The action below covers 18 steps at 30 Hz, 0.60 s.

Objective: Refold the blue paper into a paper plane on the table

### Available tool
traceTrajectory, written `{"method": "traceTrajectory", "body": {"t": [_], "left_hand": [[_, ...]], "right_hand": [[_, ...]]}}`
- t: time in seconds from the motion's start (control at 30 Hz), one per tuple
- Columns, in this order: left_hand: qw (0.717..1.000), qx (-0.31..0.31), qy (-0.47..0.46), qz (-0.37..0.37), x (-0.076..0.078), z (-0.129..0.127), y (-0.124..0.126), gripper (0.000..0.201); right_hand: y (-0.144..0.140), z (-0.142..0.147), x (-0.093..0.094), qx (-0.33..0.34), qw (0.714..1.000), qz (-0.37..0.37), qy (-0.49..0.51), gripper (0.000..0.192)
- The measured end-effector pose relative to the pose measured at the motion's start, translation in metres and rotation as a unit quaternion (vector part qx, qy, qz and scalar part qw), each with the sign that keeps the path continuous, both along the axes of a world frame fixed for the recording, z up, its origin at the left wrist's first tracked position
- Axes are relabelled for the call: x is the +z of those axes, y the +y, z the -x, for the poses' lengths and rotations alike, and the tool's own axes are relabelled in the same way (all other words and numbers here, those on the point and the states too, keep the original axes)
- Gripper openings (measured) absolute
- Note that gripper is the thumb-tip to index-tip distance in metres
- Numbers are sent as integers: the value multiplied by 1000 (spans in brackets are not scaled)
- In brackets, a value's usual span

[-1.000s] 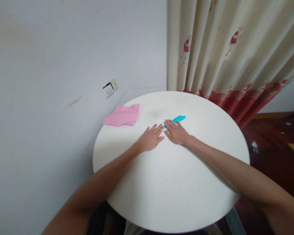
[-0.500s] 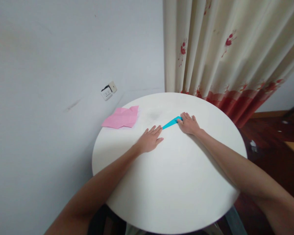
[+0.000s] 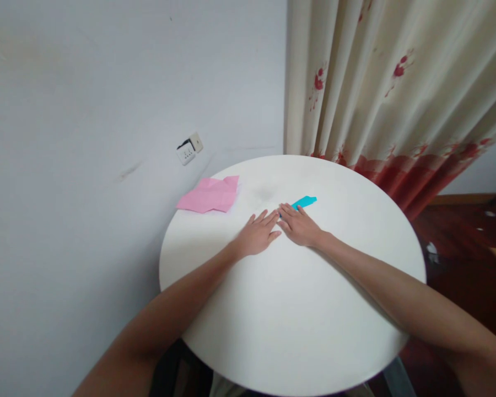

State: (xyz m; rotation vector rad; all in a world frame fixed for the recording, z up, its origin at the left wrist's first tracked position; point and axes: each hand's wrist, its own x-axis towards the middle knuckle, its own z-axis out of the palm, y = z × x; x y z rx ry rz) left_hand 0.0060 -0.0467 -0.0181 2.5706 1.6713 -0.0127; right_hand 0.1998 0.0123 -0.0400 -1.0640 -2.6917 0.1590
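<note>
A narrow strip of folded blue paper lies flat and slanted on the white round table. My right hand rests palm down over its near-left part, fingers stretched out, with the far-right end uncovered. Fingers extended, my left hand is laid flat at the strip's left tip, its fingertips beside those of my right hand. Both hands cover the strip's left end, so its shape there is hidden.
A creased sheet of pink paper lies at the table's far-left edge, by the wall. Wall sockets sit above it. A cream and red curtain hangs behind the table on the right.
My right hand has slid left along the blue strip toward my left hand, uncovering its right end. My left hand has stayed at the left tip. The view has shifted slightly.
</note>
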Motion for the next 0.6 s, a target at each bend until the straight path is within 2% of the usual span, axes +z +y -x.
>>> {"method": "traceTrajectory", "body": {"t": [0.3, 0.6], "left_hand": [[1000, 0, -2, -1, 1, 0, 0, 61], [1000, 3, 4, 10, 5, 0, -1, 59]], "right_hand": [[8, -8, 1, -22, 1000, 14, -11, 70], [29, -27, 4, -154, 987, 34, -30, 69]]}}
